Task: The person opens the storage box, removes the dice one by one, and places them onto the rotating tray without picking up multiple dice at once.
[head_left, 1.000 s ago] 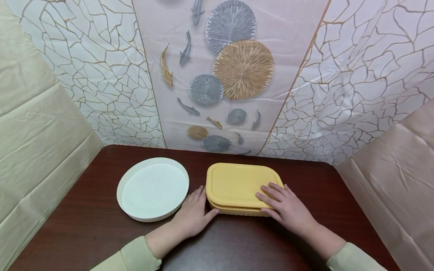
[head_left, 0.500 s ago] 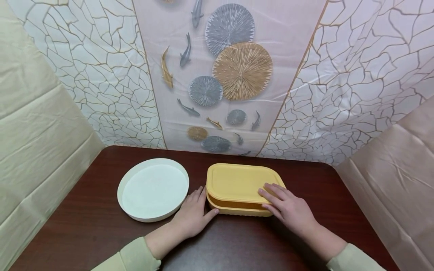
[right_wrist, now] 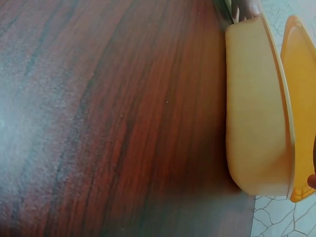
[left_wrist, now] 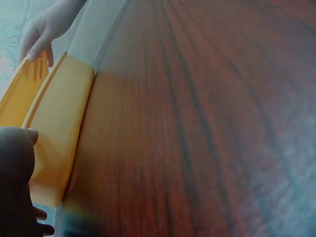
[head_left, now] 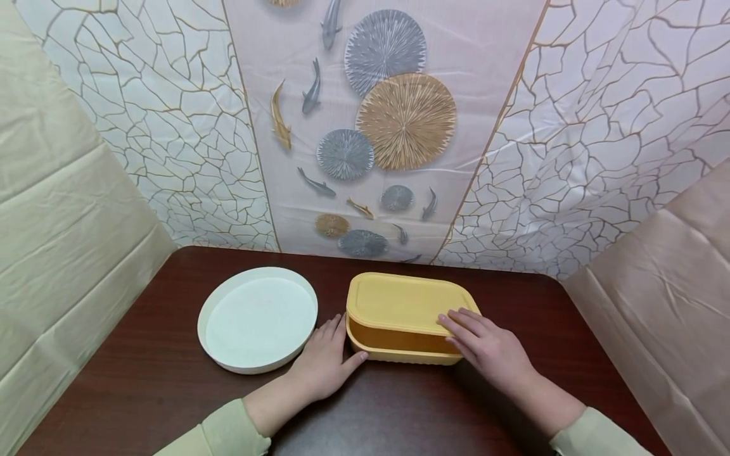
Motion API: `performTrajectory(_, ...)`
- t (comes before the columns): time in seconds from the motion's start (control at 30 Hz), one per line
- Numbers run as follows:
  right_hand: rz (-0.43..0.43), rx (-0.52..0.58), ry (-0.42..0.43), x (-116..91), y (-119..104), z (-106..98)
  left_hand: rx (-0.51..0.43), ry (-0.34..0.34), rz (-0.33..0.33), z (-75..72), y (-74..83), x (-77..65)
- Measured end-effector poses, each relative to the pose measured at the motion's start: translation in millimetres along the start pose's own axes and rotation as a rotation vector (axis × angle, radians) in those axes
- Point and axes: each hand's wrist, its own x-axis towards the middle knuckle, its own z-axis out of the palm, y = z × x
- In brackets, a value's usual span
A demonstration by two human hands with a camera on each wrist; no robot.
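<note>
A yellow rectangular lunch box (head_left: 399, 356) stands on the dark table. Its yellow lid (head_left: 407, 303) is tilted, with the front edge raised and a gap showing the inner wall. At the right front corner my right hand (head_left: 493, 351) pinches the lid, fingers on top and thumb under the edge; the left wrist view shows this hand from below. My left hand (head_left: 322, 364) rests against the box's left end, straight fingers along the side and thumb on the front corner near the rim. The right wrist view shows the box wall (right_wrist: 256, 108) and the lid's underside (right_wrist: 301, 98).
Just left of my left hand lies a round white tray (head_left: 259, 320) with a low rim. Behind the table (head_left: 365, 411) hangs a patterned cloth (head_left: 399, 215), and beige cloth walls (head_left: 74, 209) close in both sides.
My right hand has lifted the lid's front edge and tipped it back, widening the gap above the box. The left hand has stayed at the left end.
</note>
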Motion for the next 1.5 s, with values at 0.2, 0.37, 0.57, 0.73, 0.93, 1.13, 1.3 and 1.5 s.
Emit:
performTrajectory(0.2, -0.003, 0.004, 0.002, 2, 5, -3, 0.000, 0.009, 0.007, 0.1, 0.9, -0.7)
performTrajectory(0.37, 0.028, -0.007, 0.015, 5, 10, -7, 0.003, 0.019, 0.008, 0.3, 1.1, -1.2)
performTrajectory(0.57, 0.062, -0.043, 0.032, 8, 15, -11, 0.010, 0.026, 0.003, 0.0, 1.6, -1.6)
performTrajectory(0.73, 0.093, -0.068, 0.061, 9, 20, -13, 0.017, 0.026, 0.001, 0.2, 1.6, -1.4)
performTrajectory(0.93, 0.139, -0.074, 0.108, 10, 24, -18, 0.015, 0.024, -0.002, 0.9, 1.9, -1.3)
performTrajectory(1.13, 0.278, -0.065, 0.129, 7, 31, -28, 0.019, 0.030, -0.002, 1.8, 1.9, -1.1)
performTrajectory(1.3, 0.424, -0.062, 0.118, 1, 33, -38, 0.016, 0.032, -0.005, 1.8, 2.3, -1.7)
performTrajectory(1.5, 0.551, -0.047, 0.139, -8, 36, -52, 0.013, 0.032, -0.005, 1.0, 2.7, -1.8)
